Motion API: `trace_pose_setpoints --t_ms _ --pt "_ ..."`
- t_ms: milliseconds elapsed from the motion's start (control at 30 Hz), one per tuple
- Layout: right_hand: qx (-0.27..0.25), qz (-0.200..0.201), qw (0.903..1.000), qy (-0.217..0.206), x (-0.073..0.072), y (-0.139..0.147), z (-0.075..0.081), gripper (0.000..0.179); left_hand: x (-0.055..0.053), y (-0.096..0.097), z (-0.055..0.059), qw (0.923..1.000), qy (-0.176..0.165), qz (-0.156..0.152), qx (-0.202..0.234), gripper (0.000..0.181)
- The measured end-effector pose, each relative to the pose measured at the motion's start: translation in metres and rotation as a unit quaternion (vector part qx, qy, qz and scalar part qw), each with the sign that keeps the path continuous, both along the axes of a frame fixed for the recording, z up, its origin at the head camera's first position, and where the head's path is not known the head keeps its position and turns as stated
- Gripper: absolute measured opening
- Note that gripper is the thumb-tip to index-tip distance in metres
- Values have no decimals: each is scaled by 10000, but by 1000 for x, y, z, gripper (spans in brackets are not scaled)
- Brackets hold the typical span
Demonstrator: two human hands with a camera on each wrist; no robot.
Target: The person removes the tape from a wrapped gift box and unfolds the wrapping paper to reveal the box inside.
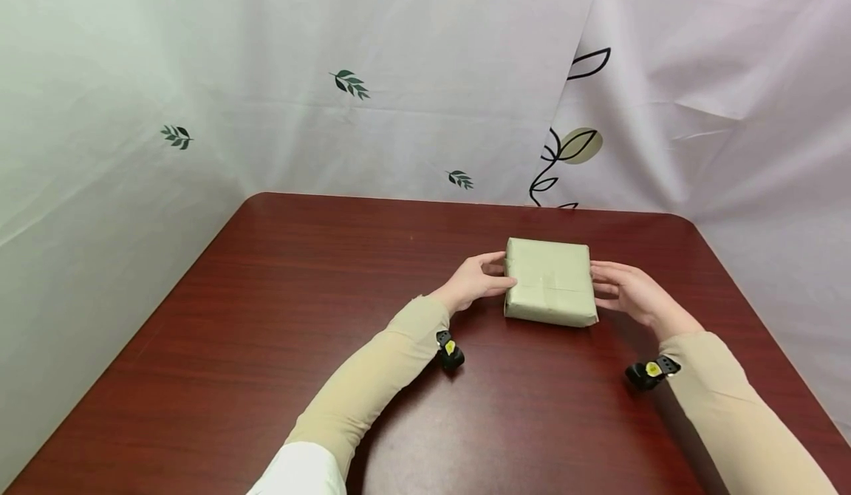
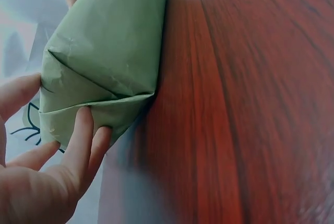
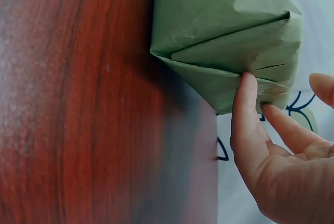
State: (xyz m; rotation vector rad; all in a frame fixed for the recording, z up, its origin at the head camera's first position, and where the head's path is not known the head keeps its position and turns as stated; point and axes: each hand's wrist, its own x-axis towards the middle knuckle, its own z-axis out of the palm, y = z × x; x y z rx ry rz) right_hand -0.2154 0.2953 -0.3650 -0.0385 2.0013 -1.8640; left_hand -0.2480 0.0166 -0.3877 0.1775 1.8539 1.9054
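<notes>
A parcel wrapped in pale green paper [image 1: 549,270] lies on the dark red wooden table [image 1: 319,310], right of the middle. Tape and a paper seam run across its upper face. Folded paper flaps show on both of its ends in the wrist views. My left hand [image 1: 469,284] is at the left end, its fairly straight fingertips touching the folded flap and the thumb at the top edge. On the opposite end, extended fingertips of my right hand [image 1: 630,292] touch the flap, while the thumb [image 3: 322,85] stands apart from the paper in the right wrist view.
A white curtain with leaf prints [image 1: 412,59] hangs behind the table and along both sides. Small black wrist cameras are strapped on the left sleeve [image 1: 379,366] and the right sleeve [image 1: 738,406]. The table's far edge runs a little behind the parcel.
</notes>
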Motion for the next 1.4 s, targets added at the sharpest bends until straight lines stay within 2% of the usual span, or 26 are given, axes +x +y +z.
trace_pose_setpoints --t_ms 100,400,633,900,1067,1167,1267,1333,1400 --pt "-235 15 9997 -106 0 0 -2 13 -1 -1 -1 9998 -180 -36 95 66" --pt "-788 78 9960 -414 -2 2 -9 24 -6 -5 -7 9985 -470 -102 265 63" --pt "-968 74 9938 -539 -3 4 -12 28 -6 -6 -5 9982 -525 -131 270 61" --pt "-962 38 9938 -552 -1 6 -11 24 -5 -9 6 9991 -368 -27 186 52" --pt "-960 17 9939 -542 0 8 -9 25 -1 -7 14 10000 40 -26 -78 48" --pt "-1029 65 9937 -438 0 10 -7 24 4 -5 21 9971 596 -27 -465 48" --pt "-1248 83 9916 -324 1 13 -3 26 7 -3 28 9842 1416 -75 -1064 47" --pt "-1346 62 9905 -264 1 14 0 27 9 0 32 9712 1916 -131 -1410 48" --pt "-1317 12 9910 -246 0 14 3 27 10 4 35 9542 2391 -246 -1783 49"
